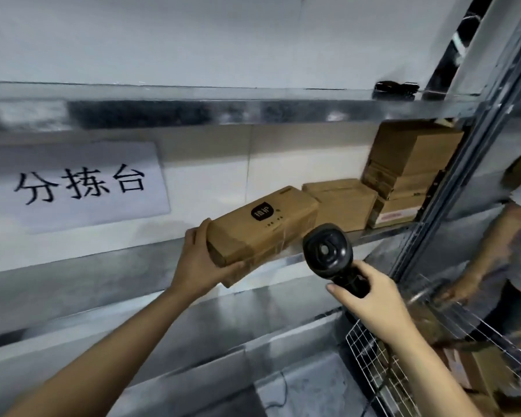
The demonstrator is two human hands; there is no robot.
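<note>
a long brown cardboard box with a black logo [262, 227] is gripped at its near end by the left hand [202, 260], held above the metal shelf edge [163, 254]. a black handheld barcode scanner [328, 251] is clasped by the right hand [370, 293]. scanning step judged in hand; the label must next be turned toward the scanner.

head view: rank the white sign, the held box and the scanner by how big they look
1. white sign
2. held box
3. scanner, nearest the camera, so real size unsure
</note>
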